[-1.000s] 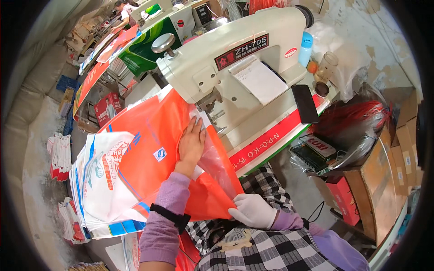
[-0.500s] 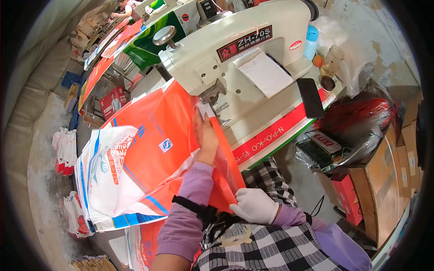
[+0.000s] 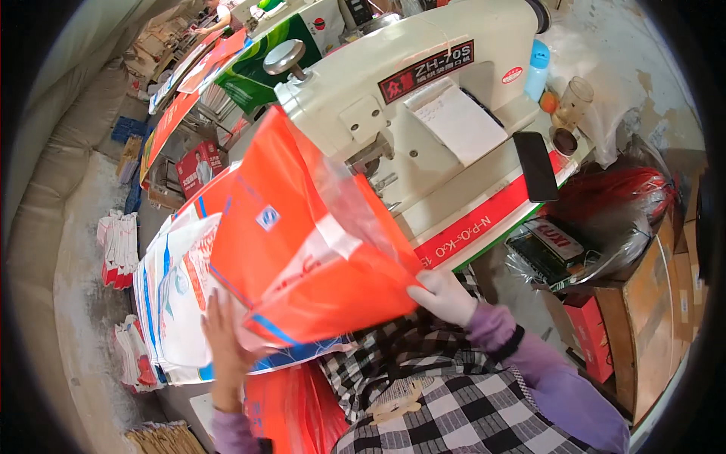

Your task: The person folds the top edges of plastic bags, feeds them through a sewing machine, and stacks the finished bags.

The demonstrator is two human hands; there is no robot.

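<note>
My right hand [image 3: 446,296], in a white glove, pinches the near right corner of an orange woven bag [image 3: 318,280] with blue stripes. The bag is lifted and slightly spread, its pale inside showing at the right edge. My bare left hand [image 3: 225,337] has its fingers stretched out beside the bag's left edge, over a pile of white and blue bags [image 3: 185,340]. Whether its fingertips touch the pile I cannot tell. Behind the bag stands a cream industrial sewing machine [image 3: 333,98]; its needle area is near the bag's far right edge.
On the machine bed lie a paper pad [image 3: 457,125] and a black phone [image 3: 537,166]. A blue bottle [image 3: 537,72] and a glass jar [image 3: 577,98] stand behind them. Cardboard boxes [image 3: 643,325] are at the right. More orange bags [image 3: 291,408] hang below the pile. Another person [image 3: 219,15] is far off.
My left hand has drawn back from beside the needle area toward the near left. My right hand has moved up and right with the bag's corner, and the bag has lifted and swung.
</note>
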